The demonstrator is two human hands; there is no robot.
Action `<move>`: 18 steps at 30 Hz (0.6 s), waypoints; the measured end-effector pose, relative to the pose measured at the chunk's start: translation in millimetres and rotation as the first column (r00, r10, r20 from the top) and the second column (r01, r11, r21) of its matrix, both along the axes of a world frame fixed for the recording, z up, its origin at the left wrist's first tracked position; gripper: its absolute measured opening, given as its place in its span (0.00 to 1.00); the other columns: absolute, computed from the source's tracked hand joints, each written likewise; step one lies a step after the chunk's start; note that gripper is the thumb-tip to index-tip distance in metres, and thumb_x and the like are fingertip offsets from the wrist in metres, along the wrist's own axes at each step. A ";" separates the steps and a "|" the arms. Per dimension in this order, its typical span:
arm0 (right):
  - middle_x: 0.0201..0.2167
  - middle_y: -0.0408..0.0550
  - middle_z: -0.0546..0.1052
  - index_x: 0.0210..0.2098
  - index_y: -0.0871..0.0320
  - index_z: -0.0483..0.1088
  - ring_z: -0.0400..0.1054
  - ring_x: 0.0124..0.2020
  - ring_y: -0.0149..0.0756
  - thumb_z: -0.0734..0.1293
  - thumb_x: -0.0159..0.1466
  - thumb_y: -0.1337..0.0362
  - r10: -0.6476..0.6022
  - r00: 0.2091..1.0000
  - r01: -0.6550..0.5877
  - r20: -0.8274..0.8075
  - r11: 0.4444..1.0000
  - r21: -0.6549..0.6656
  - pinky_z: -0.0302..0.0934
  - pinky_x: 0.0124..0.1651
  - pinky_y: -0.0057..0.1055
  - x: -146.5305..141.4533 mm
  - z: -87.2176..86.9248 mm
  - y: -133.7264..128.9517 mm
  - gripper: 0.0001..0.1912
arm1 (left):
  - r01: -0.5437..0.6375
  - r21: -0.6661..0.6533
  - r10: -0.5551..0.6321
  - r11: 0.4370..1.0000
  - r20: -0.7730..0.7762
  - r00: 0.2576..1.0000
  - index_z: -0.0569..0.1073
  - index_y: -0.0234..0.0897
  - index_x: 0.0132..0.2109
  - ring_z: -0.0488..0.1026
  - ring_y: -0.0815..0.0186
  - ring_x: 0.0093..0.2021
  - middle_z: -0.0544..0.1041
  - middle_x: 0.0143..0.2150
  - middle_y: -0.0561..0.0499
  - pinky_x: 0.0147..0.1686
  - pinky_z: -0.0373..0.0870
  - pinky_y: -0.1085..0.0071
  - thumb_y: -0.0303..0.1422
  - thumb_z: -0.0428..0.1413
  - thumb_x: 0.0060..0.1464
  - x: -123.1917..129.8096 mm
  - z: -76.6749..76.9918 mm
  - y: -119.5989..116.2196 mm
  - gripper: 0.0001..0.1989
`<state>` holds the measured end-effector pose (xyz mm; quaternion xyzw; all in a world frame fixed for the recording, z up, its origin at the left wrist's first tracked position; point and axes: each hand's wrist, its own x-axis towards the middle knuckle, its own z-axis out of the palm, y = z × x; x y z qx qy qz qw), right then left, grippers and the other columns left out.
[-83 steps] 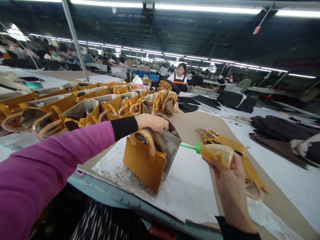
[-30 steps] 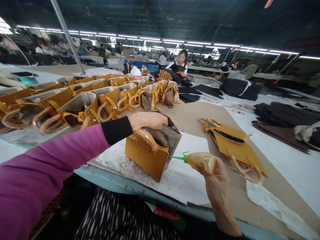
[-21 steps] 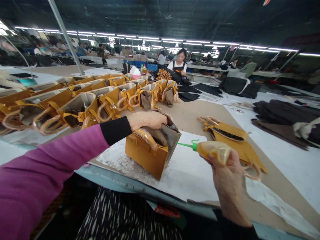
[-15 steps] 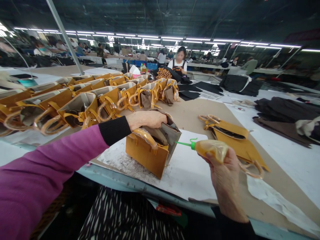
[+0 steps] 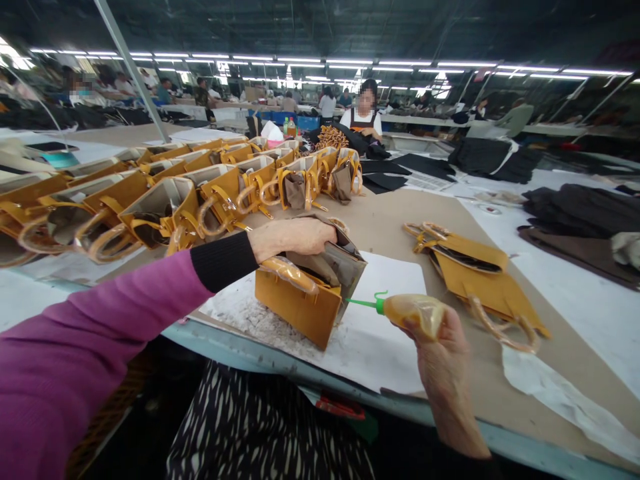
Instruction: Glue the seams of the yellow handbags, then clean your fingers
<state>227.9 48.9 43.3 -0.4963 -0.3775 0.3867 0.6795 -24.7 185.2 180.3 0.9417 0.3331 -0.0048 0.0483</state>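
Note:
A mustard-yellow bag (image 5: 297, 310) with a grey lining and wrapped handles stands tilted on a stained white sheet (image 5: 395, 273). My left hand (image 5: 295, 239) is closed on its top edge, with the fingertips hidden inside the opening. To the right, my right hand (image 5: 447, 353) is wrapped round a soft bottle (image 5: 413, 313) of yellowish liquid. The bottle's thin green nozzle (image 5: 363, 303) points left, its tip at the bag's open side edge; whether it touches cannot be told.
Rows of similar yellow bags (image 5: 225, 193) stand at the left and back. A flat yellow bag (image 5: 475, 273) lies at the right, near dark fabric stacks (image 5: 575, 213). Across the table sits a person (image 5: 363, 120). A slanted pole (image 5: 133, 70) rises at the left.
The nozzle tip has moved slightly down along the bag's side edge, with my right hand lower and a little to the left. My left hand keeps its hold. The whole view has shifted slightly.

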 end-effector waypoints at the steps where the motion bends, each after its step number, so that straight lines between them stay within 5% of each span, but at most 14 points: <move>1: 0.36 0.43 0.76 0.39 0.53 0.70 0.70 0.36 0.36 0.78 0.46 0.59 0.003 1.000 -0.003 -0.006 1.000 -0.007 0.69 0.37 0.34 -0.9 0.4 -1.2 0.23 | 0.005 -0.017 -0.005 1.000 -0.006 1.000 0.76 0.38 0.46 0.75 0.67 0.34 0.80 0.38 0.52 0.35 0.67 0.77 0.19 0.49 0.50 -1.8 -0.2 -1.2 0.19; 9: 0.36 0.42 0.76 0.40 0.53 0.69 0.70 0.36 0.37 0.78 0.46 0.59 -0.040 0.998 0.038 0.046 0.998 0.041 0.68 0.39 0.38 -3.2 9.2 2.8 0.24 | 0.050 -0.008 -0.050 0.999 0.020 0.999 0.74 0.34 0.46 0.74 0.66 0.40 0.78 0.41 0.49 0.41 0.68 0.75 0.21 0.48 0.55 -10.7 -4.7 -7.3 0.15; 18: 0.35 0.43 0.76 0.39 0.52 0.70 0.69 0.35 0.39 0.77 0.46 0.58 -0.010 0.987 0.014 0.163 1.000 -0.021 0.65 0.43 0.45 -9.3 -11.1 -3.7 0.23 | 0.035 0.023 -0.035 0.999 0.000 0.999 0.72 0.33 0.48 0.75 0.66 0.41 0.77 0.43 0.48 0.45 0.69 0.72 0.19 0.47 0.56 -12.7 -1.7 -24.6 0.16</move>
